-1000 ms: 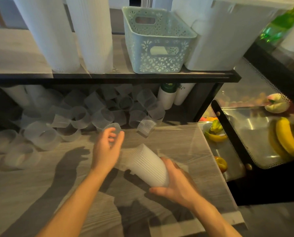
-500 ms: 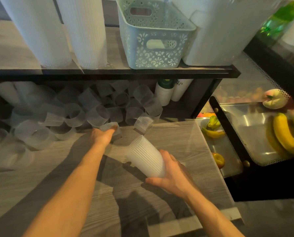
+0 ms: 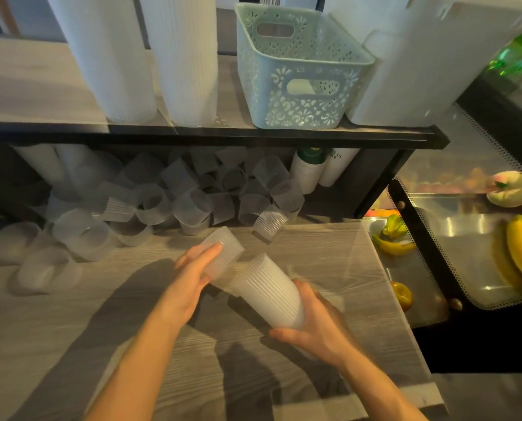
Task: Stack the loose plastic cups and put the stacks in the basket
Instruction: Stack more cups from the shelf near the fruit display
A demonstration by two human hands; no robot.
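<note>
Over the tabletop (image 3: 314, 253), the left hand (image 3: 190, 278) holds a single cup (image 3: 223, 253) beside the stack (image 3: 269, 290) gripped by the right hand (image 3: 314, 329) — a skewed entry could jam or drop it. The basket (image 3: 299, 71) waits on the shelf above, loose cups (image 3: 150, 205) piled below.

Two tall cup stacks (image 3: 138, 56) cut off at top — right hand (image 3: 314, 326) blurred.

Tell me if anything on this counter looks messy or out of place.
Yes. A heap of loose translucent ribbed plastic cups lies tumbled on its sides under the black shelf, spilling onto the grey wood-grain counter. The pale green lattice plastic basket above looks empty. Nothing appears broken.
</note>
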